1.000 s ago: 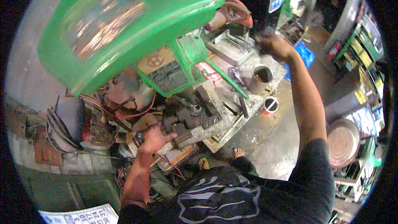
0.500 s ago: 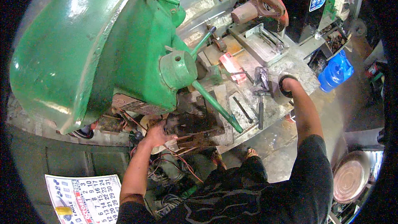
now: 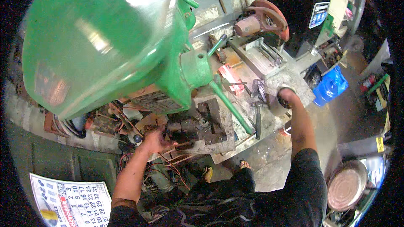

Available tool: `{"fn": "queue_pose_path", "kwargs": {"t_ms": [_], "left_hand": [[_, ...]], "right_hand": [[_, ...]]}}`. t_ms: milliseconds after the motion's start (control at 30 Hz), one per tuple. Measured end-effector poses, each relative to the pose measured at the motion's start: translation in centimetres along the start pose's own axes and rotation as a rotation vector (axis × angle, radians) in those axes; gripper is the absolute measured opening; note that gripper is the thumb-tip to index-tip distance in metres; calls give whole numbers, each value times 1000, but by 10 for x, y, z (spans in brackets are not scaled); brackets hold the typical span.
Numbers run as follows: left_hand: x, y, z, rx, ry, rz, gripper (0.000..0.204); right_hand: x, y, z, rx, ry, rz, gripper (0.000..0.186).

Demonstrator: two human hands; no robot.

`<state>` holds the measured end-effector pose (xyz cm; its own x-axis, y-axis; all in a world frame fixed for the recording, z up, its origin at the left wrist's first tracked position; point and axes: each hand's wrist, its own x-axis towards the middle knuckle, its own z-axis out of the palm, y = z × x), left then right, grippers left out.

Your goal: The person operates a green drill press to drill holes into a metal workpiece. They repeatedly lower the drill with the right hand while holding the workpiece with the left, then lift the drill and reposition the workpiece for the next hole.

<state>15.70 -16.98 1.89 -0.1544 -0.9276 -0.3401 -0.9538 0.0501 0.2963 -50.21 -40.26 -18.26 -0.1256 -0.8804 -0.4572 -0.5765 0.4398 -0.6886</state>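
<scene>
A large green drill press [image 3: 139,46] takes up the upper left, with a lever handle [image 3: 230,106] reaching toward me. On its table sits a dark, greasy metal vise [image 3: 198,126]. My left hand [image 3: 156,139] grips the vise's left end, thumb pointing right along its near side; the other fingers are partly hidden and blurred. My right hand [image 3: 288,96] reaches into the mouth of a grey cylindrical can [image 3: 278,106] on the workbench, and its fingers are hidden inside. A hammer [image 3: 258,122] lies left of the can.
Behind the can are a grey metal tray [image 3: 261,61] and a reddish cutting machine [image 3: 263,21]. A pink box [image 3: 231,79] lies mid-bench. Beyond the right end is a blue plastic container [image 3: 331,86]. Loose wires [image 3: 166,172] hang below the left hand. A calendar [image 3: 71,197] is at lower left.
The whole view has shifted, so the drill press sits farther right and more of the vise shows. My left hand stays at the vise; my right hand stays in the can.
</scene>
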Motion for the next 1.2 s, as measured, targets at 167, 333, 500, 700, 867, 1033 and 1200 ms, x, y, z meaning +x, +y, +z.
{"fn": "queue_pose_path", "kwargs": {"t_ms": [167,333,500,700,867,1033,1200], "left_hand": [[1,9,-4,-86,69,50,96],[1,11,-4,-123,92,140,90],[14,-3,16,-240,128,210,93],[20,-12,23,-335,73,256,88],[11,-9,15,-288,144,278,84],[11,-9,16,-216,128,228,89],[5,-5,14,-145,211,225,96]], "right_hand": [[-96,-44,-50,867,-91,149,27],[-201,-70,-30,1145,58,300,31],[-298,-65,64,1161,86,259,39],[-344,-122,124,1248,-223,137,23],[-339,-214,161,1186,-162,85,27],[-340,-254,183,848,-51,4,27],[-339,-243,165,1001,-89,-170,30]]}}
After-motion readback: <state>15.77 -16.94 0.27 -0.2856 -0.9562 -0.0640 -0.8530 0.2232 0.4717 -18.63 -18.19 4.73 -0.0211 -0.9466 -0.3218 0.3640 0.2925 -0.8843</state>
